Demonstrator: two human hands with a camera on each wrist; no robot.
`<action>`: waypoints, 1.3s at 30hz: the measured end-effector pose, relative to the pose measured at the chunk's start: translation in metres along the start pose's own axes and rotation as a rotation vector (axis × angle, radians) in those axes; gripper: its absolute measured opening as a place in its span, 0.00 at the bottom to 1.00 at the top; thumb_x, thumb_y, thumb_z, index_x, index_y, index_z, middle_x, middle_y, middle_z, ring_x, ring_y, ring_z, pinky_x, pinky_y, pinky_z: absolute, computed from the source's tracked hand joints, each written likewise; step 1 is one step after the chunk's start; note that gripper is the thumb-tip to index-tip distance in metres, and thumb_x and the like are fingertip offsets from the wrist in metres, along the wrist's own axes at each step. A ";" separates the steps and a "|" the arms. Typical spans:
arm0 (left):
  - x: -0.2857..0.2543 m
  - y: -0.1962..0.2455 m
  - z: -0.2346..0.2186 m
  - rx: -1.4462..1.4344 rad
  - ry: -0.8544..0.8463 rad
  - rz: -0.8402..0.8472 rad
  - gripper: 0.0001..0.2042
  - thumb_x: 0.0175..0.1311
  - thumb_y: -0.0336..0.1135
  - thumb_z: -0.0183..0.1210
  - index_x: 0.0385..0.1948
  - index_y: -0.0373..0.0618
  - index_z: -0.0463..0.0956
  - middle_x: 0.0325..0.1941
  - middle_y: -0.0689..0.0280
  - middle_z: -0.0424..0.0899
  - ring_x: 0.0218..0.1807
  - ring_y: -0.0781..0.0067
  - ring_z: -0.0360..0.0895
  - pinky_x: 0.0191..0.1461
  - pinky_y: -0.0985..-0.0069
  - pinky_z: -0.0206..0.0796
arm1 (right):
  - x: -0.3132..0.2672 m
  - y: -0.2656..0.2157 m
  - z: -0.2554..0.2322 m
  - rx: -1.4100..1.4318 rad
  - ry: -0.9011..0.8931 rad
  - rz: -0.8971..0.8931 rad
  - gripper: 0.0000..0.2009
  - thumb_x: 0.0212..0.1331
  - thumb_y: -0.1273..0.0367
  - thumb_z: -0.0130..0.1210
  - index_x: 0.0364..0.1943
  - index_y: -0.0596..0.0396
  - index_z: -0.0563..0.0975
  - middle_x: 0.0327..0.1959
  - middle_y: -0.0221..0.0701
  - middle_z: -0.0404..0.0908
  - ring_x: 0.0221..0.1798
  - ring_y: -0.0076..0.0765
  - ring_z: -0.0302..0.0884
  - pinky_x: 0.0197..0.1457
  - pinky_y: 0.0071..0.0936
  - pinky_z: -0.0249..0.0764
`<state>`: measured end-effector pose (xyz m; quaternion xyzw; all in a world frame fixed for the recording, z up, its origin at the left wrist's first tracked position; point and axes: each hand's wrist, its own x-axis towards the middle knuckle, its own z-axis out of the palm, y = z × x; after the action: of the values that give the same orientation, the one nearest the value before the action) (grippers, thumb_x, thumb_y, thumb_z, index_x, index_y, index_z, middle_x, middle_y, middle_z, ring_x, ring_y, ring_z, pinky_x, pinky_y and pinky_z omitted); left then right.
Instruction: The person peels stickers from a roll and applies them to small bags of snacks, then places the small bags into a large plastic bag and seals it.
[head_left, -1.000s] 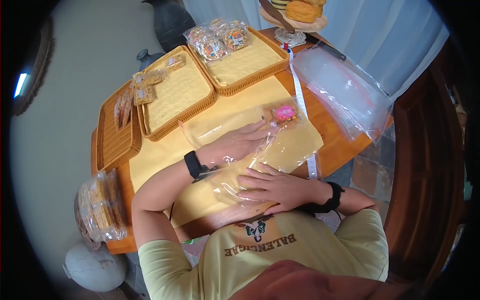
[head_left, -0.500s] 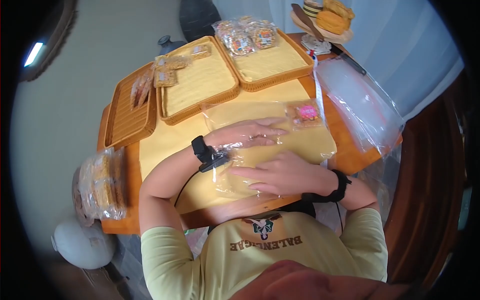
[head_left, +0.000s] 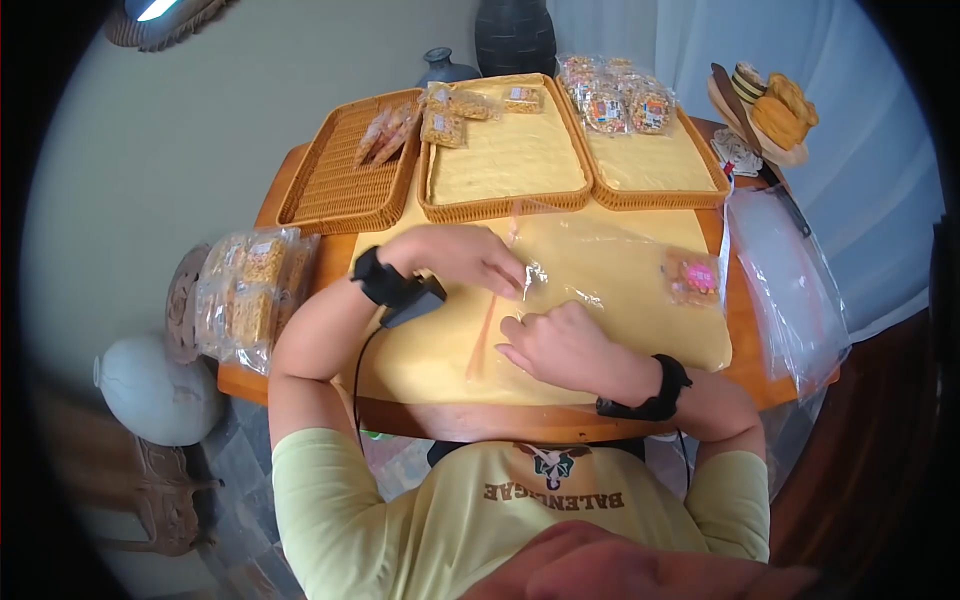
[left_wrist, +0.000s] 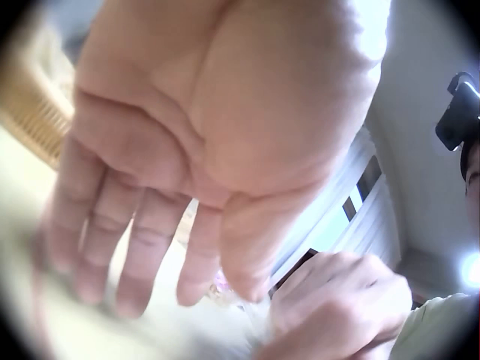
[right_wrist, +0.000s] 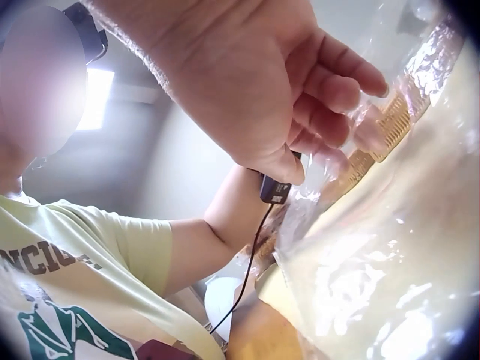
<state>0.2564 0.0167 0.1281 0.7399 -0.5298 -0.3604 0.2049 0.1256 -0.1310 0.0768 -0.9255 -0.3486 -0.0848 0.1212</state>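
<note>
A large clear plastic bag lies flat across the yellow sheet, a reddish strip along its left end. At its right end shows a small snack pack with a pink label. My left hand reaches over the bag's left end, fingers nearly straight, thumb and index fingertips a little apart at the shiny film. Just below and to the right, my right hand has curled fingers and pinches the bag's film, which rises beside the thumb in the right wrist view.
Three wicker trays stand along the back: one with ribbed bottom, two cloth-lined, all bearing wrapped snacks. Larger snack packs stand at the left edge. Clear bags and a tape measure lie right.
The head view has swung, showing the table more squarely. Both hands have gone from lying spread on the bag to its left end; the right fingers have curled at the film.
</note>
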 end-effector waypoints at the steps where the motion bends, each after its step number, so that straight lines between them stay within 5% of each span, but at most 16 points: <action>1: -0.008 -0.005 -0.011 0.046 0.015 -0.043 0.14 0.58 0.43 0.52 0.42 0.47 0.76 0.39 0.65 0.80 0.42 0.73 0.76 0.48 0.77 0.64 | 0.000 0.001 -0.001 -0.002 -0.002 0.001 0.13 0.55 0.58 0.48 0.26 0.53 0.71 0.11 0.34 0.71 0.12 0.41 0.69 0.17 0.35 0.64; 3: -0.021 -0.033 -0.035 -0.001 0.304 -0.176 0.10 0.57 0.39 0.52 0.36 0.48 0.78 0.33 0.65 0.82 0.36 0.69 0.78 0.43 0.73 0.67 | -0.002 0.004 -0.005 0.019 0.013 0.036 0.14 0.54 0.58 0.49 0.19 0.53 0.70 0.12 0.34 0.72 0.13 0.42 0.70 0.17 0.36 0.64; 5: -0.025 -0.088 -0.073 0.642 0.614 -0.421 0.11 0.56 0.37 0.50 0.37 0.47 0.77 0.32 0.62 0.81 0.33 0.62 0.78 0.41 0.68 0.68 | -0.005 0.005 -0.010 0.049 0.014 0.037 0.14 0.54 0.58 0.49 0.20 0.53 0.70 0.12 0.35 0.72 0.13 0.42 0.70 0.17 0.36 0.64; 7: -0.030 -0.091 -0.098 0.686 0.897 -0.786 0.15 0.54 0.38 0.50 0.44 0.48 0.73 0.37 0.59 0.80 0.37 0.57 0.76 0.41 0.65 0.68 | -0.008 0.005 -0.013 0.077 0.021 0.039 0.14 0.54 0.58 0.49 0.20 0.53 0.70 0.13 0.35 0.72 0.14 0.43 0.70 0.17 0.37 0.64; 10: -0.044 -0.165 -0.125 0.760 1.055 -0.913 0.21 0.55 0.43 0.50 0.51 0.50 0.67 0.43 0.56 0.77 0.44 0.58 0.75 0.44 0.64 0.67 | -0.011 0.005 -0.017 0.179 0.033 0.023 0.14 0.55 0.58 0.48 0.21 0.52 0.70 0.13 0.34 0.72 0.15 0.44 0.70 0.18 0.37 0.64; 18: -0.050 -0.206 -0.138 0.555 0.898 -1.019 0.23 0.57 0.46 0.48 0.54 0.49 0.63 0.47 0.54 0.75 0.49 0.55 0.72 0.50 0.64 0.64 | -0.019 0.005 -0.016 0.373 -0.018 -0.039 0.13 0.55 0.59 0.49 0.21 0.52 0.69 0.17 0.32 0.72 0.18 0.43 0.71 0.18 0.38 0.63; 21: -0.054 -0.210 -0.137 0.517 0.903 -1.070 0.19 0.56 0.43 0.48 0.49 0.47 0.69 0.45 0.54 0.76 0.47 0.54 0.73 0.49 0.64 0.65 | -0.020 0.005 -0.018 0.342 0.004 -0.035 0.12 0.54 0.60 0.50 0.21 0.52 0.68 0.16 0.32 0.70 0.17 0.43 0.70 0.18 0.37 0.64; 24: -0.063 -0.196 -0.136 0.676 0.924 -1.223 0.12 0.53 0.39 0.49 0.32 0.45 0.78 0.38 0.55 0.79 0.42 0.57 0.77 0.43 0.64 0.69 | -0.018 0.007 -0.016 0.357 0.044 -0.043 0.12 0.54 0.61 0.50 0.21 0.53 0.68 0.16 0.33 0.69 0.18 0.43 0.70 0.19 0.37 0.64; 28: -0.077 -0.131 -0.142 0.721 0.798 -1.226 0.12 0.52 0.39 0.51 0.32 0.45 0.78 0.36 0.57 0.80 0.40 0.57 0.78 0.40 0.65 0.70 | -0.016 0.010 -0.014 0.402 0.089 -0.054 0.11 0.54 0.62 0.50 0.21 0.53 0.68 0.16 0.34 0.69 0.18 0.44 0.69 0.20 0.37 0.64; 31: -0.086 -0.074 -0.137 0.970 0.941 -1.094 0.10 0.52 0.37 0.52 0.30 0.42 0.77 0.32 0.59 0.81 0.31 0.59 0.79 0.34 0.69 0.70 | -0.015 0.007 -0.017 0.334 0.073 -0.070 0.11 0.54 0.63 0.50 0.21 0.54 0.68 0.16 0.35 0.69 0.19 0.45 0.69 0.21 0.37 0.65; 33: -0.087 -0.028 -0.121 0.364 1.061 -0.815 0.08 0.53 0.34 0.51 0.29 0.39 0.74 0.28 0.61 0.81 0.22 0.65 0.78 0.25 0.75 0.69 | -0.015 0.007 -0.019 0.356 0.046 -0.036 0.12 0.53 0.64 0.49 0.20 0.57 0.69 0.18 0.38 0.73 0.22 0.48 0.72 0.27 0.40 0.69; 35: -0.086 0.007 -0.078 -0.031 0.960 -0.513 0.07 0.57 0.31 0.49 0.32 0.38 0.71 0.26 0.63 0.79 0.16 0.73 0.75 0.19 0.82 0.66 | -0.016 0.006 -0.024 0.362 0.035 -0.015 0.11 0.52 0.65 0.49 0.20 0.58 0.69 0.18 0.39 0.73 0.23 0.49 0.72 0.28 0.40 0.68; 39: -0.080 0.030 0.002 -0.415 0.614 -0.504 0.10 0.60 0.33 0.49 0.39 0.37 0.69 0.29 0.65 0.77 0.14 0.79 0.73 0.19 0.85 0.67 | -0.023 0.002 -0.029 0.375 0.010 0.024 0.09 0.49 0.68 0.50 0.19 0.59 0.69 0.19 0.41 0.73 0.25 0.51 0.72 0.30 0.41 0.68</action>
<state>0.2214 0.0808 0.1728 0.8618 -0.1643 -0.2615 0.4024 0.1080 -0.1550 0.0987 -0.8904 -0.3464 -0.0212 0.2945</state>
